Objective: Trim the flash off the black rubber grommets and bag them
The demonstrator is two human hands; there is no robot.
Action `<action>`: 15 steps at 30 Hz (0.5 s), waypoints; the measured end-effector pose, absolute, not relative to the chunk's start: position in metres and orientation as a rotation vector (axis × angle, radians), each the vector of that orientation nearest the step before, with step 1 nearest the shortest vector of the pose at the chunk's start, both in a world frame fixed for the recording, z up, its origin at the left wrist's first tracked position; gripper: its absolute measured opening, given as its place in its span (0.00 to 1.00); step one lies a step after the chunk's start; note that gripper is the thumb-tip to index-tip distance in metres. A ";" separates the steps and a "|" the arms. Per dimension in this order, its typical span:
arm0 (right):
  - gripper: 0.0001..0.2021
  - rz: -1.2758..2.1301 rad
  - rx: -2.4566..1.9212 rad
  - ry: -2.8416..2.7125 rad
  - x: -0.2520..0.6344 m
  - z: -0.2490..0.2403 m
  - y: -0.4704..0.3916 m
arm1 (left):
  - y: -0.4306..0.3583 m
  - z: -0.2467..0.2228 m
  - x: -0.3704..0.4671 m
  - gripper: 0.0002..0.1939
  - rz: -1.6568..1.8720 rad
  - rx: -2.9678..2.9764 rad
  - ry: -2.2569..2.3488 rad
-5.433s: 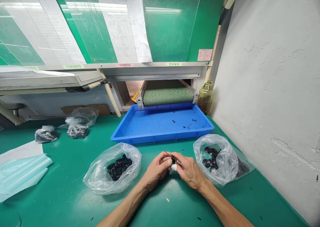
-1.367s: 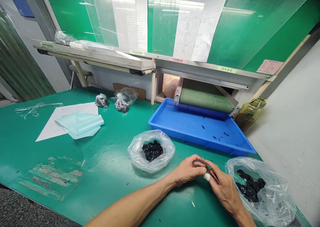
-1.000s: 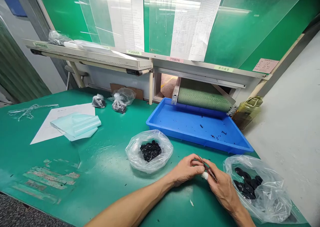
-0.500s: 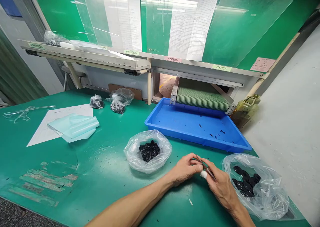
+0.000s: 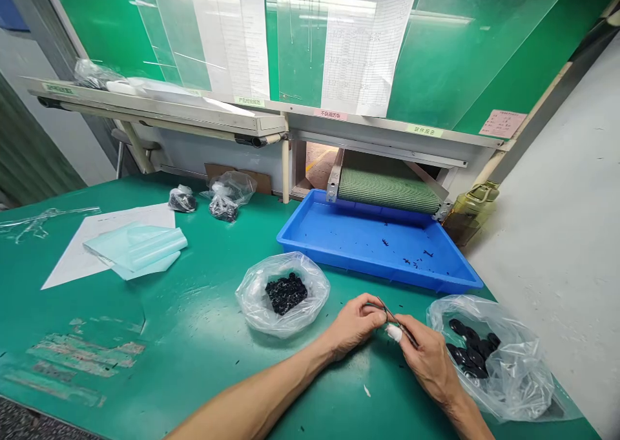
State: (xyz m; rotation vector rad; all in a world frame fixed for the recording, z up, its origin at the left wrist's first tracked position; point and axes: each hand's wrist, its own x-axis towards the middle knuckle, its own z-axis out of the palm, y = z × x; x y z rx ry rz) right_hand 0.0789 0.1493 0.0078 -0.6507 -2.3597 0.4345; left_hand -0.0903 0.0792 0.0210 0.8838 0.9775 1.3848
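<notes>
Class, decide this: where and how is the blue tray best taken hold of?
Probably by the near long rim of the blue tray, coming from the front: that raised edge is exposed, while the green belt overhangs part of the back.

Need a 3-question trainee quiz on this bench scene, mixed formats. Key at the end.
1. True or false: the clear plastic bag filled with small black parts lies further left than the person's bare left hand.

2. What grips the rear end of the slim, dark metal tool?
A) the left hand
B) the bare right hand
C) nothing; it lies on the table

3. Fill in: the front end of the ribbed green conveyor belt sits above a ____.

Key:
1. True
2. B
3. shallow blue plastic tray
</notes>
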 end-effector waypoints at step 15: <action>0.11 0.460 -0.686 -2.366 0.079 0.008 0.149 | 0.079 0.018 -0.091 0.27 1.349 0.896 1.007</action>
